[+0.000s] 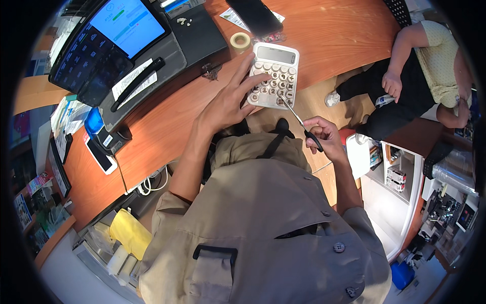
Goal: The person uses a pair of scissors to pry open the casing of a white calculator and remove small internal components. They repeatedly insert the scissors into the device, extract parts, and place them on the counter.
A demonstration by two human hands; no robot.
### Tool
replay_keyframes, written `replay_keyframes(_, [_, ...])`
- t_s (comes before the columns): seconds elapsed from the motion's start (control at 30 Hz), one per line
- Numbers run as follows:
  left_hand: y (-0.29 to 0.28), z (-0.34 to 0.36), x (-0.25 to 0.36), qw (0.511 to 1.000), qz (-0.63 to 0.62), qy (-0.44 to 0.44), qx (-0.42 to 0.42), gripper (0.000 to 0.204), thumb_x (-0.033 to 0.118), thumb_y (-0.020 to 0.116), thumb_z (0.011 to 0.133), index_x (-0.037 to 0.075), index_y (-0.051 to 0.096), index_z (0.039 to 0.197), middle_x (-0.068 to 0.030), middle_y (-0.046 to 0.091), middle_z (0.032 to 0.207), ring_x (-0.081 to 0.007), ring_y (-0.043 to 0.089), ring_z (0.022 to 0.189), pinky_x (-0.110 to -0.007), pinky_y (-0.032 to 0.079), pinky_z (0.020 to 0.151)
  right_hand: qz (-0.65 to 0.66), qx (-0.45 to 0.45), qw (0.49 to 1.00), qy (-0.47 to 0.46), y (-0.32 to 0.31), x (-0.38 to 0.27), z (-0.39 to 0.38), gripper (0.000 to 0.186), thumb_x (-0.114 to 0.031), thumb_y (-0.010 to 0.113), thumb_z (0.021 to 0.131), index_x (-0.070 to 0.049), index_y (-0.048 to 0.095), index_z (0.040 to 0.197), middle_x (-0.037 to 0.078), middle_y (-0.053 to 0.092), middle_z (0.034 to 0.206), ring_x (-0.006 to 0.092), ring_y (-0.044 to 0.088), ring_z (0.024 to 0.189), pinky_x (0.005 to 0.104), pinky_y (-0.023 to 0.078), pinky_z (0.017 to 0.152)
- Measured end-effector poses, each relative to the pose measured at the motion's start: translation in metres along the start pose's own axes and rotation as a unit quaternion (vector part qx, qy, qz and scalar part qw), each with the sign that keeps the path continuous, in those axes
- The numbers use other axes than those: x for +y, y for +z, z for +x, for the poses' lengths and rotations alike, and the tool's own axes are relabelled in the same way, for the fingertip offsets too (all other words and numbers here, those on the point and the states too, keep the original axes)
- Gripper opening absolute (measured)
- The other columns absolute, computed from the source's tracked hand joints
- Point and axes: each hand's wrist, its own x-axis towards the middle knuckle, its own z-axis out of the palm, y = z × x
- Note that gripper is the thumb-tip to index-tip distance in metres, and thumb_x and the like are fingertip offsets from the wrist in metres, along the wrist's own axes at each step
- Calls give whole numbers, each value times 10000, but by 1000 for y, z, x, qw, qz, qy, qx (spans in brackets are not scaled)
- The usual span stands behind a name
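Observation:
A white calculator [273, 96] with round keys and a grey display is at the desk's front edge, overhanging it in part. My left hand [230, 99] grips it along its left side, one finger lying over the keys. In my right hand [325, 137] is a pair of scissors [298, 118] with black handles and metal blades. The blades look shut and run up to the calculator's lower keys; whether the tips touch or only lie above them, I cannot tell.
On the wooden desk [324, 35] are a tape roll [240, 40], a dark phone [253, 16], a white phone [103, 156] and a lit touchscreen terminal [121, 25]. Another person [425, 66] sits at the right, holding a small item. A white shelf unit [400, 202] stands at my right.

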Motion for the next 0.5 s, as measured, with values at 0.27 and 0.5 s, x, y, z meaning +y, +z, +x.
replay_keyframes(0.27, [24,-22,10,985,133,42,96,515,-66,786,753,179,761,1205,-187,437,1566,-408,466,1399,-474,473,1112,-25,-39,998,30,-12,-23,4,336,-163,798,906,-53,655,1190,26,624,669,57,527,485,219,374,457])
replay_keyframes(0.5, [38,-28,7,977,142,49,154,434,-88,792,722,183,827,1060,-179,502,1495,-401,523,1313,-438,532,1047,-57,-41,996,54,-11,-42,11,320,-146,809,903,-31,670,1168,36,623,644,59,514,468,229,359,464])
